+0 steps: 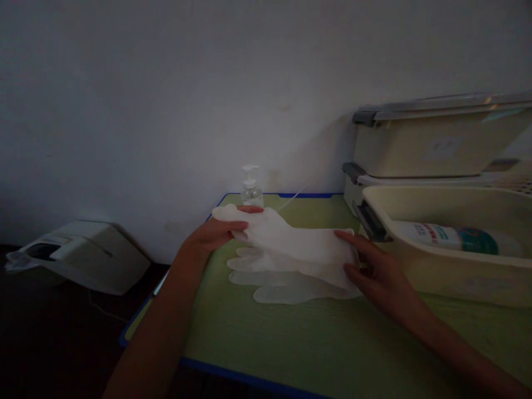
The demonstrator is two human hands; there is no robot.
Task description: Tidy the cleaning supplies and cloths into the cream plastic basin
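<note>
A white disposable glove (291, 235) is stretched out flat between my two hands, a little above the table. My left hand (220, 226) pinches it at the finger end, thumb and fingers pressed together. On the other side, my right hand (369, 263) grips the cuff end between thumb and fingers. Under it lies another pale translucent glove (282, 292), with its fingers pointing left on the green tabletop (257, 338). How many gloves lie there, and whether my right hand also touches the lower one, I cannot tell.
A clear pump bottle (251, 191) stands behind the gloves near the wall. An open cream bin (449, 277) at the right holds a white and green bottle (477, 239). Lidded boxes (415, 147) are stacked behind it. A white bin-like box (95, 255) is at the far left.
</note>
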